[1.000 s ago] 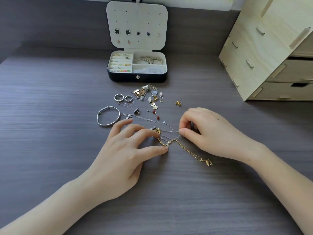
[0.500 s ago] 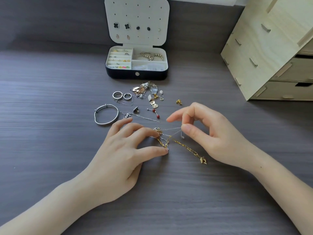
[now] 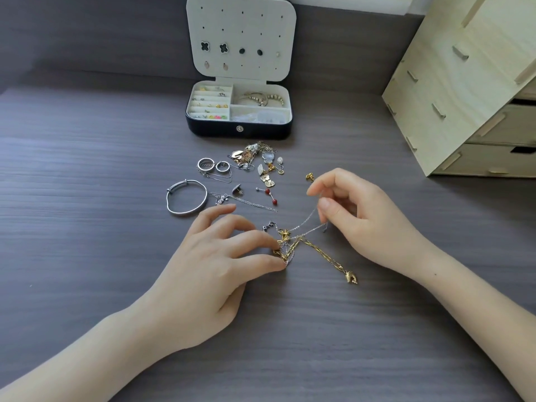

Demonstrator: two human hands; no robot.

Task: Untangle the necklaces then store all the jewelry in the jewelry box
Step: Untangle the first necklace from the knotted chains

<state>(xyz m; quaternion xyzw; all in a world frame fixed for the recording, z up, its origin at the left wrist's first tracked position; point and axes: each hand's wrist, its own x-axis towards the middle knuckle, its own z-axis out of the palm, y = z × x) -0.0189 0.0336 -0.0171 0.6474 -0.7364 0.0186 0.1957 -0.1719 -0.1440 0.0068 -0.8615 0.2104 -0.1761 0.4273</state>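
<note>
Near the middle of the table (image 3: 87, 198) our left hand (image 3: 208, 265) pinches the tangled necklaces (image 3: 285, 246) between thumb and forefinger, holding the knot down on the surface. Our right hand (image 3: 368, 216) pinches a thin silver chain (image 3: 307, 224) between thumb and forefinger, lifted and drawn taut from the knot. A gold chain (image 3: 324, 255) trails from the knot toward the table's near edge. The jewelry box (image 3: 261, 131) stands open toward the far edge, with loose jewelry (image 3: 255, 158), two rings (image 3: 206, 164) and a bangle (image 3: 187, 211) lying between it and our hands.
</note>
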